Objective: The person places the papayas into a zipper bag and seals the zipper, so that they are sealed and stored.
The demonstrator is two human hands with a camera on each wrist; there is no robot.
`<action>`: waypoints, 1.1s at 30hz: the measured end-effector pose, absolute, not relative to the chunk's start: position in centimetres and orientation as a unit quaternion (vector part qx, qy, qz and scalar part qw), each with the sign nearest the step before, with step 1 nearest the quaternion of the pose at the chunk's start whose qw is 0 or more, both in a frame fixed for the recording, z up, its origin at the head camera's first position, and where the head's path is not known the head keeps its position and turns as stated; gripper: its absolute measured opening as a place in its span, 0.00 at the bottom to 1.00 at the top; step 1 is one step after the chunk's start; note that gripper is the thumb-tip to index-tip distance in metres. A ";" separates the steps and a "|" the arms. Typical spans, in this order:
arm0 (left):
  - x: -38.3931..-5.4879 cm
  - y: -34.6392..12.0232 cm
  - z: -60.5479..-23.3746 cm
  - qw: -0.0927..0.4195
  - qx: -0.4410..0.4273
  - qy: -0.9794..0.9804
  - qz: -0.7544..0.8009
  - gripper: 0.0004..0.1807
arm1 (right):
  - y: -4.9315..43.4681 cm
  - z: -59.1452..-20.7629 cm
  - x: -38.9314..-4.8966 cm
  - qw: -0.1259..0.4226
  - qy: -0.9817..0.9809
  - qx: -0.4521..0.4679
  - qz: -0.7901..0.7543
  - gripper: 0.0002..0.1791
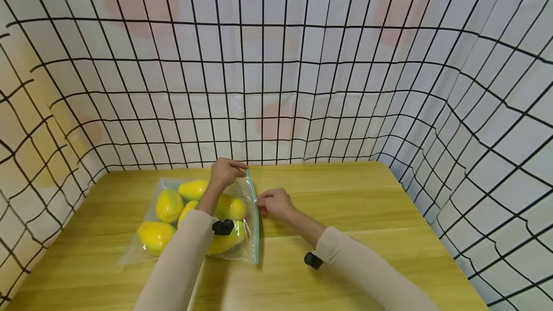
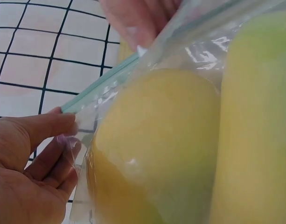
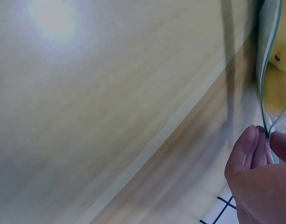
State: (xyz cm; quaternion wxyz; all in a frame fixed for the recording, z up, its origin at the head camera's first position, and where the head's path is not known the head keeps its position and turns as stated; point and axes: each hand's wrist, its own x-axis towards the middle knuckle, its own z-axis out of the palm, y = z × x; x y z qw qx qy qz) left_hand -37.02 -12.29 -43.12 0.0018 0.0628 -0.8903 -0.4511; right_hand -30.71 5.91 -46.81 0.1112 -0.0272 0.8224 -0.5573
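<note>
A clear zip bag (image 1: 151, 208) lies on the table with several yellow-green mangoes (image 1: 155, 237) inside. Its pale teal zip strip (image 1: 256, 241) runs along the right side. At the far end of that strip, my left hand (image 1: 226, 172) pinches the bag's corner between thumb and fingers. My right hand (image 1: 276, 203) pinches the strip about midway, at a small white slider (image 2: 142, 50) in the left wrist view. In the right wrist view the strip's two edges meet at the right fingertips and stand apart on the near side.
The wooden table (image 1: 345, 215) extends right of the bag. Black grid netting (image 1: 281, 92) over a pale cloth rises at the back and both sides. A black wrist device (image 1: 313, 260) sits at the right sleeve, another (image 1: 222, 227) at the left.
</note>
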 end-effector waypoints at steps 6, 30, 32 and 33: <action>-37.2 -12.5 -43.1 0.018 0.076 -0.886 -0.457 0.07 | 6.4 -46.7 -29.9 0.154 0.810 -0.046 -0.565 0.08; -37.3 -12.5 -42.5 0.034 0.069 -0.880 -0.468 0.08 | 8.2 -46.7 -27.4 0.331 0.755 -0.080 -0.561 0.06; -37.3 -12.6 -42.4 0.035 0.071 -0.879 -0.470 0.08 | 8.3 -46.8 -27.3 0.350 0.754 -0.088 -0.548 0.05; -37.3 -12.6 -42.4 0.036 0.072 -0.878 -0.471 0.08 | 8.3 -46.9 -27.3 0.361 0.754 -0.092 -0.540 0.05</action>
